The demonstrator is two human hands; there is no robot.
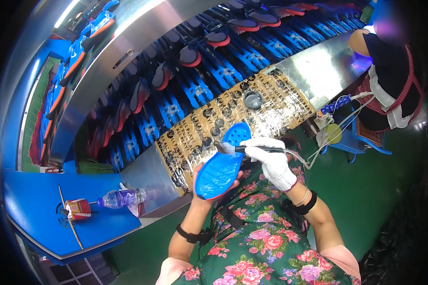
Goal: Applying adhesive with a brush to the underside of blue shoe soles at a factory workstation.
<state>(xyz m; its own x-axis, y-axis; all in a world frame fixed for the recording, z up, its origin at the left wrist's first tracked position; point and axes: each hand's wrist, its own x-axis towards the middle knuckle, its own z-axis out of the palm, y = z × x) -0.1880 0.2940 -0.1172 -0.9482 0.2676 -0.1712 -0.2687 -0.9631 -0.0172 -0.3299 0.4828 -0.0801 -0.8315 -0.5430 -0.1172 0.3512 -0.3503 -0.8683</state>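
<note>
My bare left hand holds a blue shoe sole from beneath, its inner side turned up and its red edge showing at the near end. The sole's long front part looks wet and glossy; its far heel part has several small holes. My right hand, in a white knitted glove, is closed around the black handle of a brush. The brush's dark tip reaches over the sole's narrow middle; whether it touches cannot be made out. A thin pale hose runs right from the handle.
Ahead is a ledge covered with printed brown tape, bearing a small round dish. Behind it, blue racks carry dark, red-edged soles. At left, a blue table holds a bottle and red carton. Another person sits at right.
</note>
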